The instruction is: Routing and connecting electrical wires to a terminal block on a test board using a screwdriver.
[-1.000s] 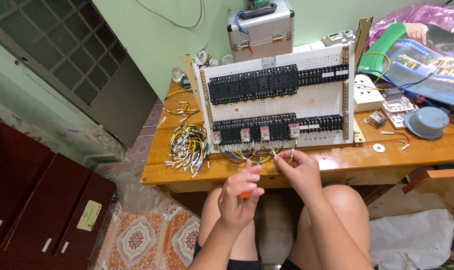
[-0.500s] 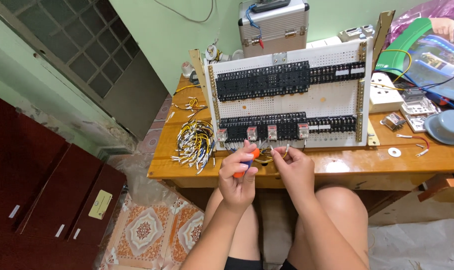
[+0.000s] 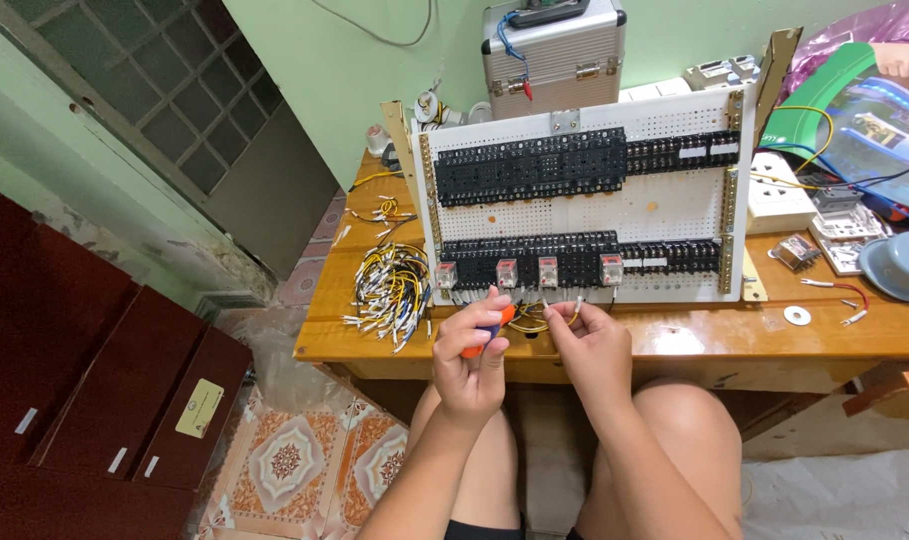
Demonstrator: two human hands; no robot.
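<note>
- We see our left hand (image 3: 472, 352) closed around one orange-handled tool (image 3: 488, 331), low in the middle of the frame, just in front of the tabletop's near edge.
- Our right hand (image 3: 592, 345) pinches one yellow wire (image 3: 575, 308) between fingertips and thumb, just right of the left hand; the wire's tip points up toward the bottom of the panel.
- One white perforated panel (image 3: 585, 210) stands upright on the tabletop (image 3: 695, 335) right behind both hands, filling the centre of the frame.
- On it we count two rows of black terminal blocks, an upper row (image 3: 530, 170) and a lower row (image 3: 535, 258), and four small clear relays (image 3: 523, 272) along the lower row.
- The panel's bottom edge sits very near our fingertips, so there is little room between the hands and the panel.
- One bundle of loose yellow, black and white wires (image 3: 390, 290) lies left of the panel, reaching to the tabletop's near left corner.
- One silver metal case (image 3: 550, 45) stands behind the panel at the top of the frame.
- To the right we see one white socket block (image 3: 780, 205), one grey round cap (image 3: 900, 267), one small washer (image 3: 797, 316) and a short red wire (image 3: 840, 290); this stretch of tabletop has more bare wood.
- Our two bare knees sit below the tabletop edge at the bottom of the frame.
- Dark red cabinets (image 3: 95, 390) fill the lower left, well apart from the hands, with patterned floor tile (image 3: 295, 460) between.
</note>
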